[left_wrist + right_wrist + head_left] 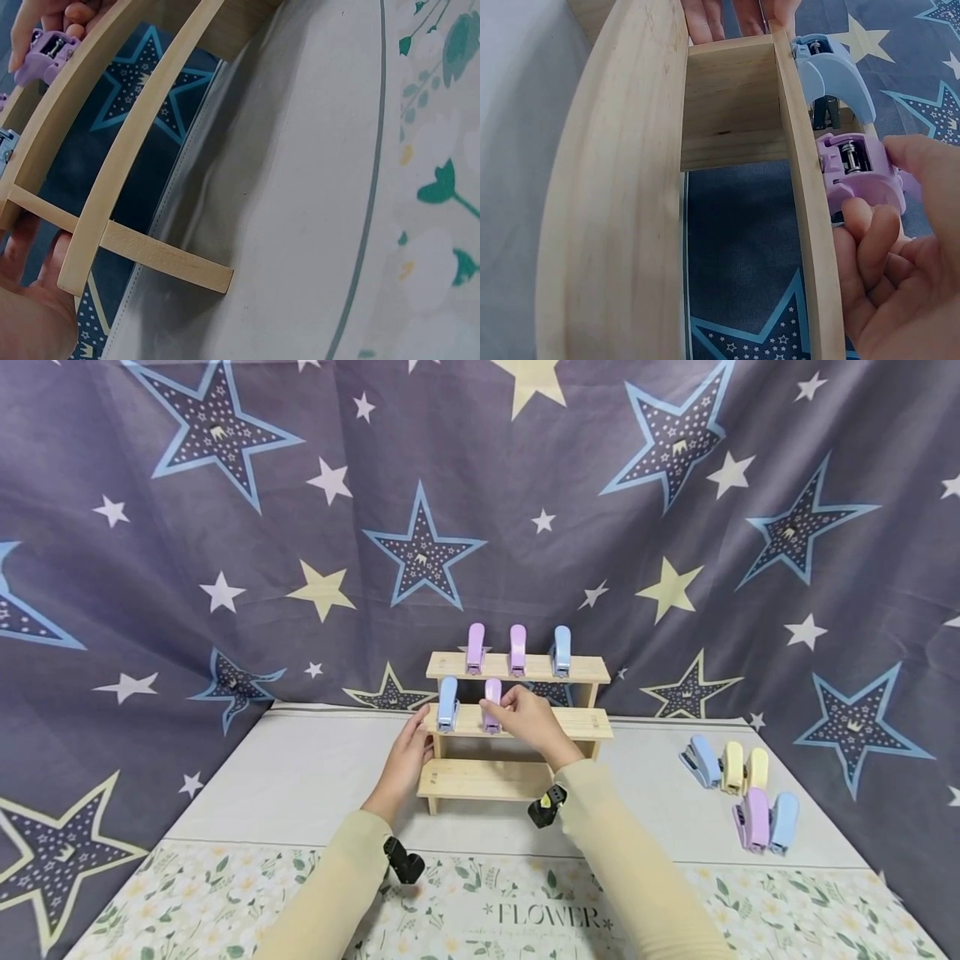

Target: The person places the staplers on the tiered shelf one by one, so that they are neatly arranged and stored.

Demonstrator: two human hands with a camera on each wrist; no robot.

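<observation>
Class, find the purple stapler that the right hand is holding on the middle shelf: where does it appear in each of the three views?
Head: purple stapler at centre, on the wooden rack's middle shelf.
Left wrist: top left corner.
Right wrist: right of centre, pinched by the right hand.
Shared landmark: the blue stapler beside it.

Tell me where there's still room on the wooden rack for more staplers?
The bottom step of the rack is bare. The middle step is free to the right of the right hand, which pinches a purple stapler beside a blue stapler. The top step holds three staplers, with only its ends bare. The left hand holds the rack's left side.
</observation>
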